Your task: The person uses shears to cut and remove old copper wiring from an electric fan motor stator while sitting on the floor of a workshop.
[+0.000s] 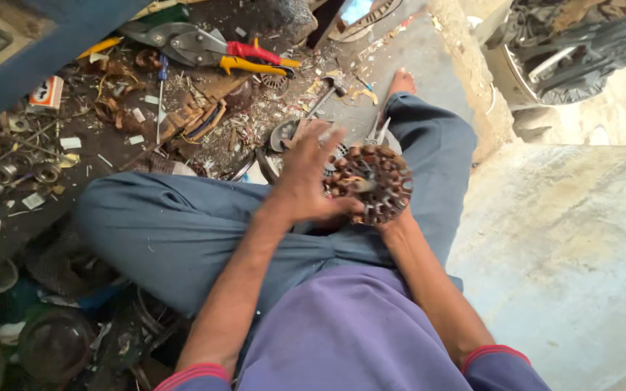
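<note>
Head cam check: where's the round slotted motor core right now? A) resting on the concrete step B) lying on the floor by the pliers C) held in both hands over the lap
C: the motor core sits between the left hand and the mostly hidden right hand, above the crossed legs.

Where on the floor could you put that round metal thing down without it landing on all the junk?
The bare concrete floor, right of the person's knee and below the crumbly curb, is free. A narrower grey strip runs ahead, near the foot. Left of the legs it is crowded: cutters, screwdriver, scraps.

Red-and-yellow-handled cutters [211, 49] lie near a screwdriver [161, 98].
</note>
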